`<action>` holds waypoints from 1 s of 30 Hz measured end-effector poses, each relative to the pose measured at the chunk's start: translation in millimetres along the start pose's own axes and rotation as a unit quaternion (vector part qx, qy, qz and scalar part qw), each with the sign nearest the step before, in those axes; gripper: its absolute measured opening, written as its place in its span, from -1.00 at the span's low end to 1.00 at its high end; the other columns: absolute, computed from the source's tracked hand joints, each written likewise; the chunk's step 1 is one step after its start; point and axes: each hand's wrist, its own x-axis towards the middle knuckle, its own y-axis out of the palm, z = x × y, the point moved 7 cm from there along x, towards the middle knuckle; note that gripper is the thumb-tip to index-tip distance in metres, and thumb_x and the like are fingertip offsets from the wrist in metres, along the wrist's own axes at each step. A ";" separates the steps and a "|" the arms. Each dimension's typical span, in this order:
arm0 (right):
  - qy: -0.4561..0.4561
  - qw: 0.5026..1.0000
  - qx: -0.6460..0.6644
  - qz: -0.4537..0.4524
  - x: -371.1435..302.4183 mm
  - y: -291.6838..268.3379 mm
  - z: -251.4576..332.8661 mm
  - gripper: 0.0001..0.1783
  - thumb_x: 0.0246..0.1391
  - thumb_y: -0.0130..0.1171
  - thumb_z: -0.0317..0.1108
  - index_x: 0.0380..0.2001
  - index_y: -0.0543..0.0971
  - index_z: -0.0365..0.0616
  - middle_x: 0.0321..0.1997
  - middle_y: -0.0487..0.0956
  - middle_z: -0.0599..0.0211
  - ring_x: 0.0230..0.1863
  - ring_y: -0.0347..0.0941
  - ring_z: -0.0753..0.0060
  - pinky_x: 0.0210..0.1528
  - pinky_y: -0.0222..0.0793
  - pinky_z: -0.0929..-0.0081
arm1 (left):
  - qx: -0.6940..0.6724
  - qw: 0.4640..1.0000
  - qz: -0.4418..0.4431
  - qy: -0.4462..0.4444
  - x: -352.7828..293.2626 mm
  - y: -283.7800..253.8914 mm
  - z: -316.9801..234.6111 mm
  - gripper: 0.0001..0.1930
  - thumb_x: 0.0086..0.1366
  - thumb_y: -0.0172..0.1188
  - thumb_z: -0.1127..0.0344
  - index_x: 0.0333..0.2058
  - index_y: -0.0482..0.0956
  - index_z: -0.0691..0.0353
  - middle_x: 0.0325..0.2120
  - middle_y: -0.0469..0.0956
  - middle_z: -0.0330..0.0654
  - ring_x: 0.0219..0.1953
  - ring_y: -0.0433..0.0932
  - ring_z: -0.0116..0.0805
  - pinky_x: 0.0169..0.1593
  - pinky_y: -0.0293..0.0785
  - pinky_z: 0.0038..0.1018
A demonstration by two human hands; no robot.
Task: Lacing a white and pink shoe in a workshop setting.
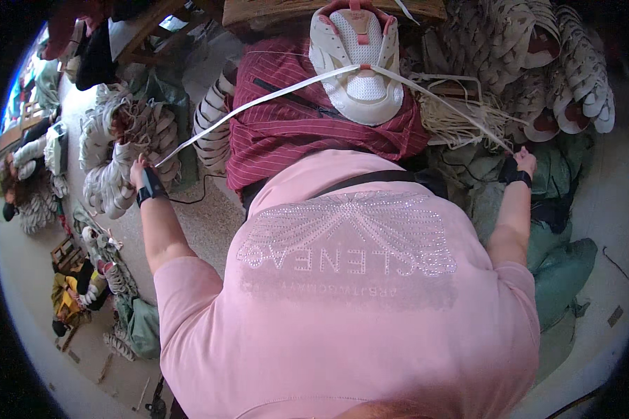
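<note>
A white sneaker upper (367, 106) with reddish-pink lining lies on my lap, over dark red striped cloth (272, 143). One flat white shoelace (258, 103) passes through the small red loop at the upper's front and spreads out to both sides in a wide V. Far out to the left, my left hand (140, 170) is closed around one end of it. The other end runs to my right hand (526, 162), also closed, at about the same height on the right. Both lace halves look taut. Black bands sit on both wrists.
Loose cream laces (461, 115) lie in a bundle right of my lap. Stacked shoe uppers (580, 77) stand at the far right, more uppers (108, 150) beside my left hand. Green sacks (559, 272) lie at right. A wooden bench edge (272, 10) is ahead. Another person (66, 300) sits at far left.
</note>
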 end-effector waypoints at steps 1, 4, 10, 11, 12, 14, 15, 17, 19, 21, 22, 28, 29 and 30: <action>0.054 0.994 0.080 0.054 -9.3 29.9 3.6 -0.81 0.17 -0.06 -0.41 -0.24 0.53 -0.19 -0.35 0.56 0.20 -0.50 0.36 0.36 -0.47 0.27 0.40 | 0.153 0.961 -0.188 0.134 -1.6 -16.5 -29.4 -0.67 0.39 -0.02 0.22 0.05 0.43 0.20 -0.28 0.61 -0.20 -0.42 0.49 -0.39 -0.34 0.43 -0.52; 0.174 0.936 0.286 0.111 -50.5 78.3 62.0 -0.85 0.18 -0.12 -0.35 -0.27 0.39 -0.16 -0.35 0.51 0.28 -0.64 0.18 0.46 -0.63 0.09 0.49 | 0.245 0.943 -0.142 0.175 5.4 40.4 -8.6 -0.56 0.36 0.05 0.28 0.17 0.32 0.29 -0.22 0.62 -0.14 -0.41 0.50 -0.42 -0.36 0.43 -0.56; -0.012 0.917 0.293 0.270 -145.5 117.5 354.1 -0.61 0.23 0.03 -0.29 0.07 0.40 -0.21 -0.24 0.63 0.30 -0.29 0.47 0.54 -0.27 0.37 0.58 | 0.398 0.849 0.111 0.330 -111.1 398.6 85.2 -0.63 0.42 0.02 0.36 0.15 0.32 0.34 -0.18 0.62 -0.14 -0.30 0.56 -0.52 -0.29 0.46 -0.64; -0.057 0.910 0.308 0.271 -182.4 106.4 426.6 -0.68 0.25 0.02 -0.24 -0.03 0.47 -0.20 -0.26 0.62 0.35 -0.30 0.47 0.59 -0.29 0.35 0.65 | 0.389 0.856 0.157 0.303 -116.9 421.5 106.1 -0.66 0.42 0.02 0.37 0.11 0.35 0.36 -0.18 0.62 -0.13 -0.26 0.57 -0.49 -0.23 0.47 -0.61; -0.098 0.902 0.326 0.267 -218.9 95.5 482.2 -0.70 0.28 0.02 -0.19 -0.12 0.54 -0.19 -0.29 0.60 0.39 -0.32 0.47 0.63 -0.31 0.32 0.71 | 0.379 0.859 0.210 0.273 -117.4 445.3 127.0 -0.69 0.42 0.01 0.38 0.08 0.39 0.37 -0.18 0.62 -0.11 -0.22 0.57 -0.46 -0.17 0.48 -0.58; -0.209 0.867 0.359 0.274 -245.2 99.8 531.0 -0.77 0.24 0.09 -0.25 -0.16 0.54 -0.17 -0.39 0.56 0.45 -0.36 0.44 0.67 -0.32 0.33 0.73 | 0.426 0.804 0.299 0.288 -128.5 487.0 163.0 -0.75 0.44 -0.01 0.38 0.01 0.43 0.36 -0.18 0.60 -0.10 -0.22 0.58 -0.44 -0.14 0.52 -0.54; -0.207 0.867 0.360 0.274 -253.6 101.9 542.6 -0.77 0.24 0.09 -0.25 -0.16 0.54 -0.17 -0.39 0.56 0.45 -0.36 0.44 0.67 -0.32 0.33 0.73 | 0.427 0.803 0.301 0.288 -134.8 498.6 174.6 -0.75 0.44 -0.01 0.38 0.01 0.43 0.36 -0.18 0.60 -0.10 -0.22 0.58 -0.44 -0.14 0.52 -0.54; -0.198 0.860 0.315 0.348 -270.0 115.0 557.2 -0.83 0.21 0.12 -0.30 -0.24 0.55 -0.17 -0.45 0.49 0.54 -0.40 0.37 0.71 -0.34 0.28 0.74 | 0.437 0.804 0.324 0.238 -142.0 516.7 201.1 -0.79 0.44 0.00 0.34 -0.09 0.46 0.36 -0.32 0.60 -0.16 -0.32 0.56 -0.47 -0.27 0.50 -0.56; -0.214 0.859 0.278 0.373 -273.5 122.5 558.3 -0.85 0.21 0.12 -0.31 -0.28 0.55 -0.17 -0.46 0.48 0.56 -0.41 0.34 0.72 -0.35 0.26 0.73 | 0.490 0.784 0.318 0.213 -148.9 525.5 215.1 -0.80 0.43 0.02 0.33 -0.14 0.47 0.36 -0.41 0.57 -0.19 -0.40 0.52 -0.49 -0.34 0.46 -0.57; -0.238 0.857 0.244 0.387 -278.6 128.6 560.9 -0.85 0.18 0.13 -0.33 -0.39 0.55 -0.17 -0.48 0.43 0.61 -0.44 0.27 0.75 -0.39 0.19 0.72 | 0.553 0.730 0.314 0.249 -153.8 530.6 223.2 -0.78 0.42 0.06 0.28 -0.27 0.49 0.36 -0.59 0.48 -0.27 -0.56 0.40 -0.55 -0.49 0.34 -0.57; -0.238 0.856 0.243 0.388 -276.9 128.4 561.9 -0.85 0.18 0.13 -0.33 -0.39 0.55 -0.17 -0.48 0.43 0.61 -0.44 0.27 0.75 -0.39 0.19 0.72 | 0.553 0.731 0.314 0.249 -154.5 530.3 225.2 -0.78 0.42 0.06 0.28 -0.27 0.49 0.36 -0.59 0.48 -0.27 -0.56 0.40 -0.55 -0.49 0.34 -0.57; -0.202 0.843 0.203 0.455 -264.9 133.8 566.7 -0.84 0.11 0.13 -0.32 -0.44 0.55 -0.20 -0.50 0.43 0.61 -0.43 0.28 0.73 -0.39 0.20 0.67 | 0.565 0.745 0.300 0.191 -148.9 524.0 239.6 -0.70 0.33 0.14 0.21 -0.35 0.57 0.42 -0.65 0.50 -0.08 -0.58 0.47 -0.36 -0.47 0.39 -0.42; -0.256 0.861 0.141 0.416 -261.7 130.0 573.3 -0.80 0.01 0.14 -0.29 -0.46 0.56 -0.23 -0.51 0.51 0.41 -0.44 0.40 0.54 -0.39 0.30 0.52 | 0.567 0.754 0.291 0.157 -148.7 522.2 241.9 -0.69 0.32 0.15 0.20 -0.35 0.58 0.43 -0.65 0.50 -0.10 -0.57 0.46 -0.41 -0.47 0.39 -0.43; -0.310 0.870 0.078 0.376 -260.3 127.0 581.5 -0.75 -0.08 0.16 -0.26 -0.47 0.58 -0.26 -0.53 0.58 0.21 -0.45 0.52 0.35 -0.39 0.40 0.37 | 0.569 0.764 0.278 0.122 -148.2 519.2 243.7 -0.68 0.32 0.16 0.19 -0.35 0.59 0.43 -0.65 0.50 -0.12 -0.57 0.44 -0.46 -0.47 0.39 -0.44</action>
